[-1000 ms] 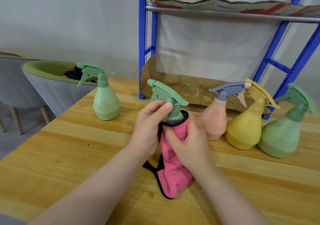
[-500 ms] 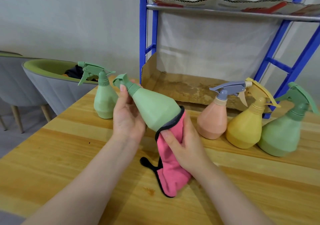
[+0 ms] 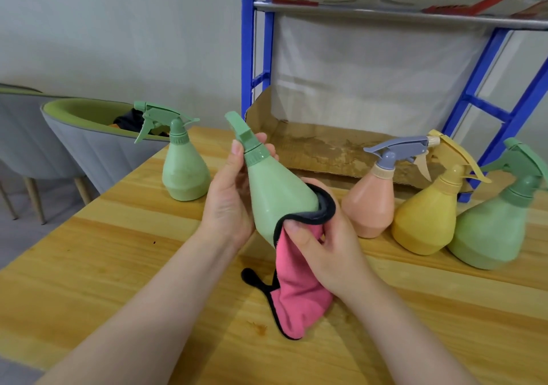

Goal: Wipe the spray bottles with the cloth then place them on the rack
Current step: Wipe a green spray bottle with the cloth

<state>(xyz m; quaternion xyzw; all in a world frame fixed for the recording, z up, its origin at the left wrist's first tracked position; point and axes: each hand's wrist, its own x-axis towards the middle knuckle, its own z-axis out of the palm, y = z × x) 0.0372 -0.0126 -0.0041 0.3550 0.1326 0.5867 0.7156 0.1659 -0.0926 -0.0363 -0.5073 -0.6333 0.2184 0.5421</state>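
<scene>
Grey-green chairs [image 3: 89, 150] left of wooden table [image 3: 124, 266]; pale wall [image 3: 118, 29] behind.

The wooden tabletop [image 3: 118, 266] carries four standing spray bottles: a green one [image 3: 185, 174] at left, then pink [image 3: 370, 204], yellow [image 3: 424, 221] and green [image 3: 489, 230] together at right.

Bright, even, diffuse light; soft shadows; sharp focus; wide-angle bending at edges

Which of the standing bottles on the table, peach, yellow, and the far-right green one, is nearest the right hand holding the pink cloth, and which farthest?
Going by the head view, from the right hand:
1. Peach plastic spray bottle with grey trigger, just right of the hand.
2. Yellow plastic spray bottle, further right.
3. Green plastic spray bottle, at the table's right edge.
</scene>
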